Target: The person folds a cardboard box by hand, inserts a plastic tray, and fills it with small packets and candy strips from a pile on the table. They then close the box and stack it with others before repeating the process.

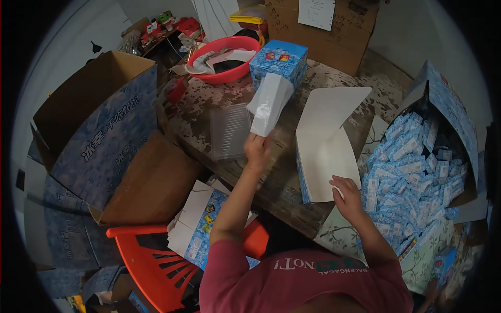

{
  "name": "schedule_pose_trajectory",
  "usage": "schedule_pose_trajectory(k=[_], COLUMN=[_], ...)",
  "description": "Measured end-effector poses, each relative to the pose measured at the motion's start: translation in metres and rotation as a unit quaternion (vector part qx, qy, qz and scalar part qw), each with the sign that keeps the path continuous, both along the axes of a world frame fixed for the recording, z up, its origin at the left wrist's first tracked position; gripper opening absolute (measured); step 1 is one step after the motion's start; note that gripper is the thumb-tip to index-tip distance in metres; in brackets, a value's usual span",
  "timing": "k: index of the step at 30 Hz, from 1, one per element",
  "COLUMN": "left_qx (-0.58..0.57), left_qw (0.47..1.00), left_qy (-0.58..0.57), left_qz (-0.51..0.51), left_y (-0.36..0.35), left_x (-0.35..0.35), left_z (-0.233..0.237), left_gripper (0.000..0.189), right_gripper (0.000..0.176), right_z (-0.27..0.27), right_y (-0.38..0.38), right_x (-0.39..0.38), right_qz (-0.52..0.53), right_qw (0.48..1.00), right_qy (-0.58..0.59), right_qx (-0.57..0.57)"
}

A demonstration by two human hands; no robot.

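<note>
Left hand (pixel 257 151) is being held up just left of the carton (pixel 326 141), fingers pinching the lower end of a white sheet (pixel 269 104). Sheet is being held upright, clear of the table (pixel 276 180). Right hand (pixel 347 195) is being rested on the carton's near right corner, fingers loosely spread, nothing gripped. Carton is being shown flat and open, white side up. Clear tray (pixel 229 130) is being seen left of the carton, behind the sheet. Blue box (pixel 279 61) and red basin (pixel 224 57): beyond the carton's far left. Packet pile (pixel 412 172): just right of the carton. Brown box (pixel 99 120) and orange chair (pixel 151 261): well left of it.
</note>
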State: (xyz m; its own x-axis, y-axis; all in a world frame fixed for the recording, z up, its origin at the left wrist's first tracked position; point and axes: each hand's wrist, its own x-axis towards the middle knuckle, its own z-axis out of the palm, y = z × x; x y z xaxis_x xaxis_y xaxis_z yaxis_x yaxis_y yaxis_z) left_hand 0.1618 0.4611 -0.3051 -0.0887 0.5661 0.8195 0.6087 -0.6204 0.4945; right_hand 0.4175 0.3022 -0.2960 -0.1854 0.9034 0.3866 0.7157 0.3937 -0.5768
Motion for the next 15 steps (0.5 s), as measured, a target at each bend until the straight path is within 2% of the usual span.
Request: schedule_pose_trajectory(k=[6,7,8,9,10,12,13,14,15], left_qx=[0.050,-0.042,-0.132,-0.163,-0.169,-0.328,-0.361,-0.366,-0.394], left_qw=[0.998,0.984,0.920,0.832,0.831,0.626,0.573,0.569,0.537], left_qy=[0.027,-0.157,-0.334,-0.489,-0.489,-0.643,-0.635,-0.635,-0.655], left_qz=[0.005,-0.078,-0.158,-0.206,-0.206,-0.296,-0.372,-0.372,-0.358], left_y=[-0.072,-0.089,-0.101,-0.109,-0.119,-0.138,-0.140,-0.144,-0.149], left_x=[-0.012,-0.008,-0.004,-0.002,-0.003,-0.011,-0.013,-0.009,-0.003], left_z=[0.014,0.020,0.026,0.037,0.049,0.067,0.061,0.055,0.058], left_gripper=[0.017,0.022,0.027,0.031,0.031,0.032,0.037,0.037,0.037], right_gripper=[0.022,0.022,0.024,0.027,0.027,0.032,0.033,0.035,0.035], right_z=[-0.001,0.004,0.012,0.020,0.027,0.043,0.050,0.057,0.066], right_y=[-0.007,-0.008,-0.009,-0.011,-0.012,-0.012,-0.010,-0.006,-0.004], right_x=[-0.003,-0.003,-0.003,-0.004,-0.006,-0.008,-0.009,-0.010,-0.013], right_qz=[0.002,0.003,-0.004,-0.013,-0.017,-0.022,-0.008,0.005,-0.003], right_qw=[0.999,0.999,0.997,0.994,0.994,0.968,0.958,0.946,0.947], right_qy=[0.044,0.045,0.078,0.111,0.111,0.250,0.286,0.323,0.322], right_qx=[0.008,0.008,0.004,-0.002,-0.007,-0.013,0.004,0.023,0.021])
